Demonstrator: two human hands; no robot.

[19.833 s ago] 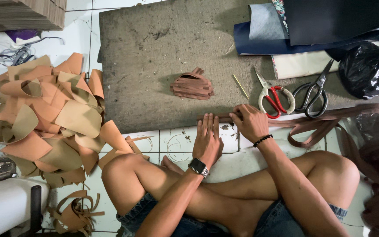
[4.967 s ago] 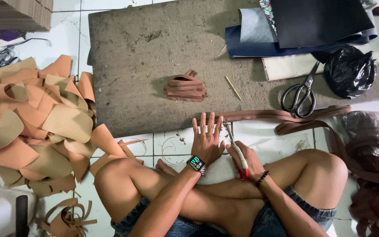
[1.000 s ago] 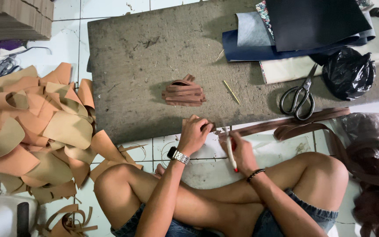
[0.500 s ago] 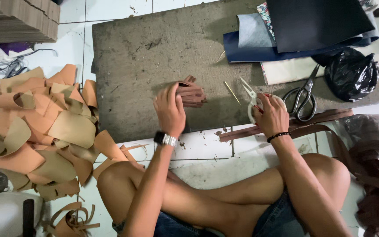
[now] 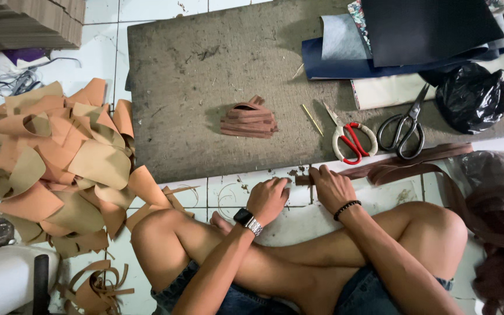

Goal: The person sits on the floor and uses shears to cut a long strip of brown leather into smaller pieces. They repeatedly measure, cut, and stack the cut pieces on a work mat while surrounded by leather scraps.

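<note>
Both hands rest on the tiled floor just below the edge of the grey mat [image 5: 205,76]: the right hand [image 5: 332,188] lies flat with its fingers pressing down the near end of a long brown leather strip [image 5: 401,166], so its grip is a press rather than a closed hold, while the left hand [image 5: 268,199], wearing a watch, sits loosely curled just beside it with fingertips on the floor, holding nothing. Just above the right hand's grip lie red-handled scissors [image 5: 352,140], with black scissors [image 5: 405,125] beside them; a stack of cut brown strips [image 5: 249,118] lies further up and left on the mat, and a heap of tan leather pieces [image 5: 59,169] lies well to the left.
</note>
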